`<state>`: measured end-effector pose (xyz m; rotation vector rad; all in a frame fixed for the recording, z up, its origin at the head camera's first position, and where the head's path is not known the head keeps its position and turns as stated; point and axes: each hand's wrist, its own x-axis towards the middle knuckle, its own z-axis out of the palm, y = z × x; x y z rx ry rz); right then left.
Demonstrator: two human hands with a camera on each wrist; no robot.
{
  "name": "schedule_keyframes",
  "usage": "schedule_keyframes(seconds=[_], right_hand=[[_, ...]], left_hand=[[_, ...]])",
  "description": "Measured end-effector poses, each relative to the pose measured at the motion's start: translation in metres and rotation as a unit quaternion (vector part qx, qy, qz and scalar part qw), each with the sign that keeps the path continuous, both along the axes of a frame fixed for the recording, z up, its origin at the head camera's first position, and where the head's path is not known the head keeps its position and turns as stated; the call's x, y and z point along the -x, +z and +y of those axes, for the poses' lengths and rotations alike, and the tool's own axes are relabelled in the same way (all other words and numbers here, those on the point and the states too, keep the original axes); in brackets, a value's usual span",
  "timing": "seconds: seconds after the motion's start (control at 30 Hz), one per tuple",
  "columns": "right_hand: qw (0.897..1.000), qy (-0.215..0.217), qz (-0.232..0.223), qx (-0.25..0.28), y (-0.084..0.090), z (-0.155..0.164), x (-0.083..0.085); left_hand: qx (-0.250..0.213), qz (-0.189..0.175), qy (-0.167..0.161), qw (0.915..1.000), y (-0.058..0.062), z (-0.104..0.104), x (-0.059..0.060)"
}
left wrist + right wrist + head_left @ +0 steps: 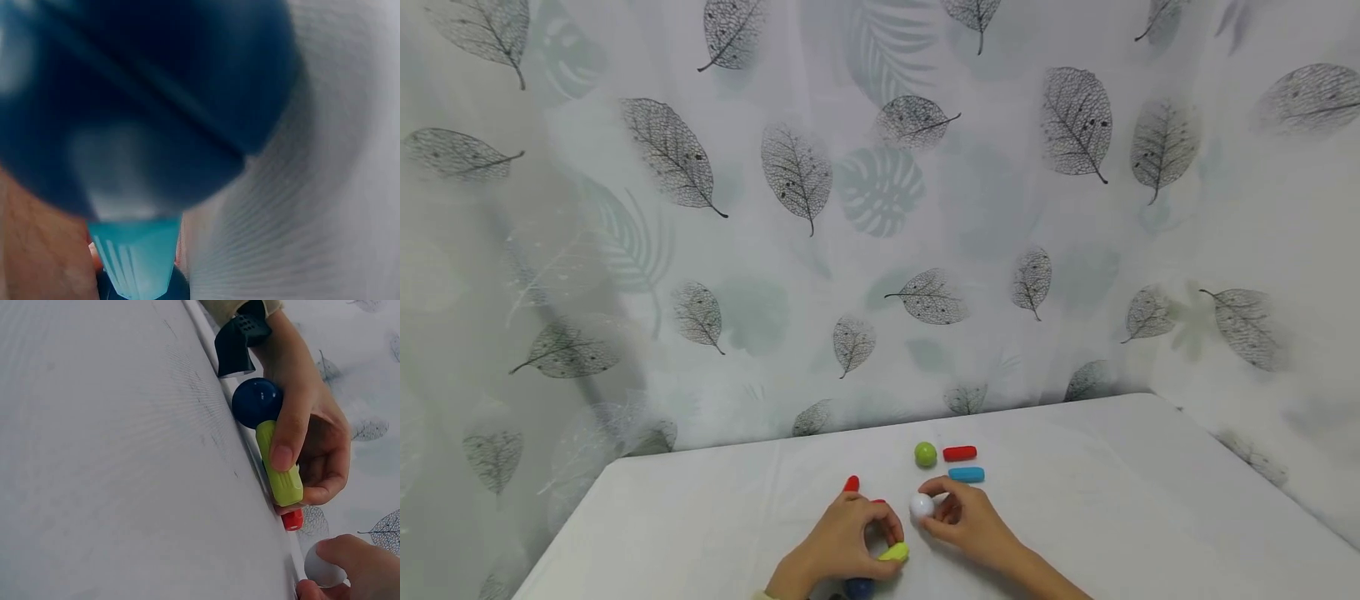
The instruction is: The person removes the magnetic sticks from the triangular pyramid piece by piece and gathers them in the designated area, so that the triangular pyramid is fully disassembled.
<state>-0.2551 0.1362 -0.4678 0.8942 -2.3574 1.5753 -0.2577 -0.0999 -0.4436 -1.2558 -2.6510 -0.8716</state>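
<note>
My left hand [850, 537] pinches a yellow-green ribbed stick [894, 552] between thumb and fingers. In the right wrist view the thumb lies along the stick's side, and a dark blue ball [256, 403] sits at its end. My right hand [967, 522] holds a white ball [921, 506] between thumb and fingers, close to the right of the left hand. The left wrist view is filled by a grooved dark blue ball [156, 94] with a teal ribbed stick [137, 256] below it. Red sticks [852, 483] show partly behind the left hand.
Beyond the right hand lie a green ball [925, 454], a red stick [959, 453] and a blue stick [966, 474]. They rest on a white-covered table [1120, 483]. A leaf-patterned curtain [880, 250] hangs behind the table.
</note>
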Motion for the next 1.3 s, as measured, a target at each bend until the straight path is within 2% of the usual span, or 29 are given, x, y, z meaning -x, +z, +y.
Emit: schedule_keyframes(seconds=[0.13, 0.33, 0.53, 0.63, 0.77, 1.1, 1.3], right_hand=[[0.999, -0.034, -0.025, 0.017, 0.004, 0.001, 0.002], [0.993, -0.105, -0.058, 0.002, 0.002, 0.001, 0.007], [0.988, -0.152, -0.030, -0.012, -0.002, -0.001, 0.012], [0.984, -0.172, -0.037, -0.017, -0.002, -0.002, 0.014], [0.983, -0.173, -0.054, -0.013, 0.001, -0.005, 0.016], [0.987, -0.148, -0.056, -0.010, 0.002, -0.010, 0.017], [0.989, -0.138, -0.057, -0.010, 0.002, -0.011, 0.018]], left_hand=[[0.011, 0.001, -0.012, 0.9999, 0.003, 0.001, 0.001], [0.028, -0.005, -0.026, 0.9993, 0.003, 0.001, 0.001], [0.029, 0.024, -0.036, 0.9986, 0.001, 0.003, 0.000], [0.028, 0.032, -0.040, 0.9983, 0.000, 0.003, 0.001], [0.027, 0.033, -0.039, 0.9983, 0.001, 0.001, 0.002], [0.030, 0.018, -0.035, 0.9988, 0.003, -0.004, 0.001], [0.039, -0.004, -0.036, 0.9986, 0.006, -0.004, -0.003]])
